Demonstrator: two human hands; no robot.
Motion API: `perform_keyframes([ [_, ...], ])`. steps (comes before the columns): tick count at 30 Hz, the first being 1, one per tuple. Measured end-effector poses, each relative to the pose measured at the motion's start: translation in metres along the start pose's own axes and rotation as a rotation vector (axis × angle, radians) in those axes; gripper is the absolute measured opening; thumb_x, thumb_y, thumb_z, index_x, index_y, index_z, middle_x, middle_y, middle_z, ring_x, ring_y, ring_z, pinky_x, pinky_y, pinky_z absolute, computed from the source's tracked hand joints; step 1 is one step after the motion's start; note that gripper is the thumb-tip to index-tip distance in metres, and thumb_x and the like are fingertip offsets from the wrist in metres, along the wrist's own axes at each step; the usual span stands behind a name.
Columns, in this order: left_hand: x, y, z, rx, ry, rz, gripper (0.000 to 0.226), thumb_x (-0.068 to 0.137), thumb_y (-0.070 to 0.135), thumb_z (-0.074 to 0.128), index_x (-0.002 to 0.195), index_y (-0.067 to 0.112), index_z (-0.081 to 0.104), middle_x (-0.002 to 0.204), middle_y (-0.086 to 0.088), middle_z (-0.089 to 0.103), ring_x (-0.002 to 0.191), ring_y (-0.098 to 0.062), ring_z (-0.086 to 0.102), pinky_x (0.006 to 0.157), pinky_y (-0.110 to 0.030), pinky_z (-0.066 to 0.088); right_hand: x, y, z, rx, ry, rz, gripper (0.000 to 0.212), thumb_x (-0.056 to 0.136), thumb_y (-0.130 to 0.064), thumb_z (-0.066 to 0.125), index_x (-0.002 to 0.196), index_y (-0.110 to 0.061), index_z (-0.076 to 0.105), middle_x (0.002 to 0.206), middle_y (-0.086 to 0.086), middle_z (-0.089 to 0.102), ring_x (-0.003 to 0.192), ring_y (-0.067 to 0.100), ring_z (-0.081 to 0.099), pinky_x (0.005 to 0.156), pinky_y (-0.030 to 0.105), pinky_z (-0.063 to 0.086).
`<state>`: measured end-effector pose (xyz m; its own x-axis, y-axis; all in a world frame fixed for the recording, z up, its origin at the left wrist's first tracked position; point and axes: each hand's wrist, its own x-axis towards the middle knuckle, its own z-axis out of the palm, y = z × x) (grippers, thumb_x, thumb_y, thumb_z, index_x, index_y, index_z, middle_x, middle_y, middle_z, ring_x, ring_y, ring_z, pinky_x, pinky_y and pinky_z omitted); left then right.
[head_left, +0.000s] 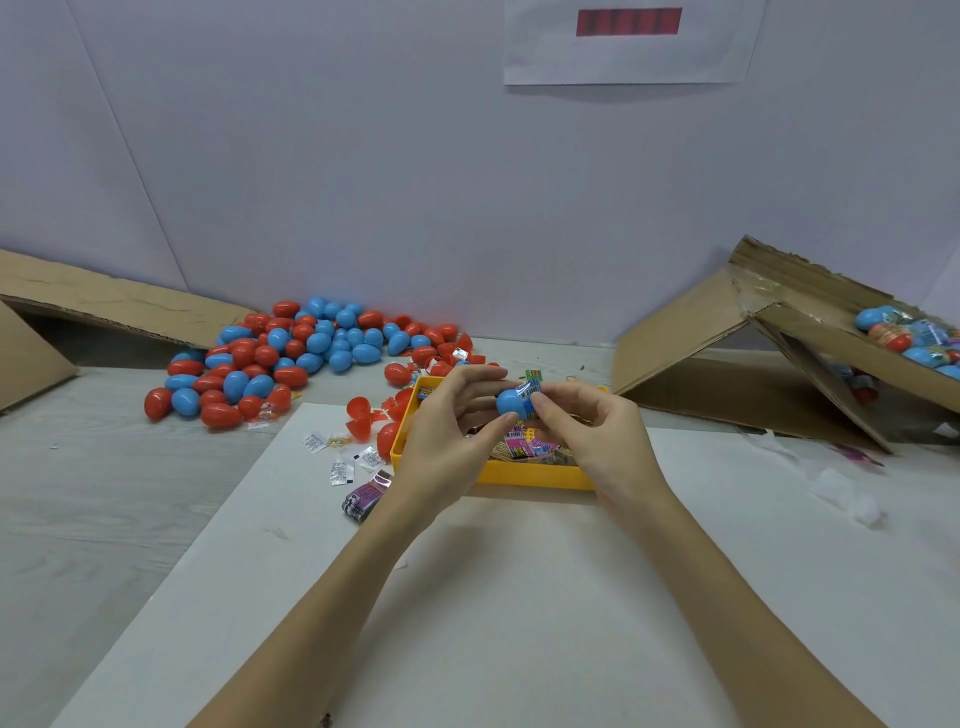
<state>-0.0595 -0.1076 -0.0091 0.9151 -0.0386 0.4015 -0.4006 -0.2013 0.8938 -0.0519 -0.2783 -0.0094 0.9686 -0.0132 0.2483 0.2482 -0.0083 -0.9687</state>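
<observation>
Grey bench (104, 493) below a pale wall carries one yellow tray (535, 475) of printed wrappers, with one white sheet (519, 597) under its near edge. Just above the tray, one blue egg (511, 402) is held by two hands: the left hand (447, 421) has its grip clamped on the bare end, and the right hand (597, 431) pinches the wrapped end. Left of the tray lies one pile of red and blue eggs (291, 353), too many to count. Two cardboard boxes flank the tray, the left box (104, 306) and the right box (727, 338).

Above the yellow tray (519, 477), the left hand (451, 431) and right hand (597, 431) pinch a blue egg (511, 402) with a printed label. Left of the tray lies a pile of eggs (291, 358); right of it, a cardboard box (737, 364).
</observation>
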Motion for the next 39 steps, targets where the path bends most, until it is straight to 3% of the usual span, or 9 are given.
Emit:
perform_keyframes([
  [7, -0.003, 0.002, -0.001, 0.02, 0.014, 0.082, 0.037, 0.089, 0.008, 0.077, 0.124, 0.008, 0.065, 0.117, 0.001, 0.072, 0.109, -0.012, 0.07, 0.095, -0.036, 0.059, -0.002, -0.004, 0.0, 0.019, -0.021, 0.046, 0.013, 0.094, -0.02, 0.073, 0.107, -0.018, 0.075, 0.096, -0.001, 0.079, 0.091, 0.016, 0.077, 0.074, 0.023, 0.061],
  [12, -0.005, 0.003, 0.002, 0.016, 0.047, 0.177, 0.045, 0.086, 0.014, 0.081, 0.128, 0.01, 0.067, 0.123, 0.002, 0.071, 0.114, -0.017, 0.069, 0.098, -0.035, 0.057, -0.005, -0.012, 0.004, 0.292, -0.058, 0.188, 0.034, 0.082, -0.028, 0.076, 0.11, -0.009, 0.074, 0.103, 0.009, 0.079, 0.094, 0.021, 0.077, 0.074, 0.022, 0.059],
  [14, -0.006, 0.003, 0.004, 0.028, 0.07, 0.214, 0.047, 0.086, 0.013, 0.081, 0.13, 0.012, 0.067, 0.125, 0.002, 0.071, 0.115, -0.021, 0.068, 0.098, -0.038, 0.057, -0.008, -0.014, 0.006, 0.417, -0.088, 0.26, 0.03, 0.083, -0.026, 0.075, 0.108, -0.009, 0.075, 0.103, 0.01, 0.078, 0.093, 0.019, 0.077, 0.074, 0.023, 0.06],
  [17, -0.005, 0.002, 0.003, 0.058, 0.079, 0.254, 0.047, 0.089, 0.014, 0.078, 0.134, 0.014, 0.066, 0.125, 0.001, 0.07, 0.113, -0.019, 0.067, 0.092, -0.041, 0.059, -0.01, -0.017, 0.006, 0.539, -0.14, 0.351, 0.023, 0.094, -0.019, 0.07, 0.113, -0.006, 0.073, 0.106, 0.01, 0.077, 0.094, 0.02, 0.075, 0.081, 0.028, 0.062],
  [21, -0.004, 0.004, 0.004, 0.097, 0.038, 0.284, 0.049, 0.094, 0.014, 0.072, 0.141, 0.017, 0.06, 0.122, -0.001, 0.066, 0.114, -0.022, 0.063, 0.093, -0.044, 0.056, -0.012, -0.024, 0.011, 0.65, -0.144, 0.451, 0.038, 0.094, -0.021, 0.07, 0.127, -0.002, 0.068, 0.123, 0.015, 0.073, 0.106, 0.022, 0.071, 0.094, 0.033, 0.06],
  [24, -0.005, 0.007, 0.007, 0.123, 0.033, 0.294, 0.051, 0.097, 0.014, 0.067, 0.146, 0.016, 0.054, 0.123, 0.004, 0.065, 0.117, -0.018, 0.06, 0.097, -0.035, 0.054, -0.015, -0.028, 0.016, 0.748, -0.116, 0.522, 0.05, 0.083, -0.024, 0.076, 0.128, -0.004, 0.068, 0.12, 0.015, 0.074, 0.103, 0.02, 0.073, 0.088, 0.03, 0.061],
  [27, -0.007, 0.007, 0.007, 0.099, 0.046, 0.253, 0.051, 0.099, 0.023, 0.063, 0.148, 0.019, 0.05, 0.124, 0.022, 0.063, 0.119, -0.006, 0.059, 0.095, -0.02, 0.051, -0.017, -0.029, 0.019, 0.819, -0.124, 0.57, 0.051, 0.079, -0.024, 0.078, 0.125, -0.004, 0.07, 0.114, 0.015, 0.076, 0.098, 0.02, 0.076, 0.084, 0.03, 0.063],
  [35, -0.003, 0.001, 0.005, 0.049, 0.032, 0.261, 0.03, 0.103, 0.021, 0.059, 0.132, 0.02, 0.066, 0.124, 0.007, 0.068, 0.123, -0.024, 0.06, 0.1, -0.044, 0.052, -0.019, -0.026, 0.021, 0.887, -0.102, 0.632, 0.035, 0.085, -0.02, 0.076, 0.114, -0.001, 0.072, 0.104, 0.016, 0.078, 0.091, 0.023, 0.078, 0.076, 0.032, 0.064],
  [39, -0.002, -0.002, 0.004, 0.019, 0.051, 0.252, 0.026, 0.102, 0.02, 0.061, 0.126, 0.019, 0.071, 0.12, 0.009, 0.07, 0.122, -0.022, 0.061, 0.101, -0.037, 0.052, -0.02, -0.025, 0.023, 0.924, -0.089, 0.672, 0.036, 0.085, -0.019, 0.078, 0.115, 0.0, 0.072, 0.103, 0.017, 0.078, 0.088, 0.023, 0.078, 0.073, 0.032, 0.064],
])
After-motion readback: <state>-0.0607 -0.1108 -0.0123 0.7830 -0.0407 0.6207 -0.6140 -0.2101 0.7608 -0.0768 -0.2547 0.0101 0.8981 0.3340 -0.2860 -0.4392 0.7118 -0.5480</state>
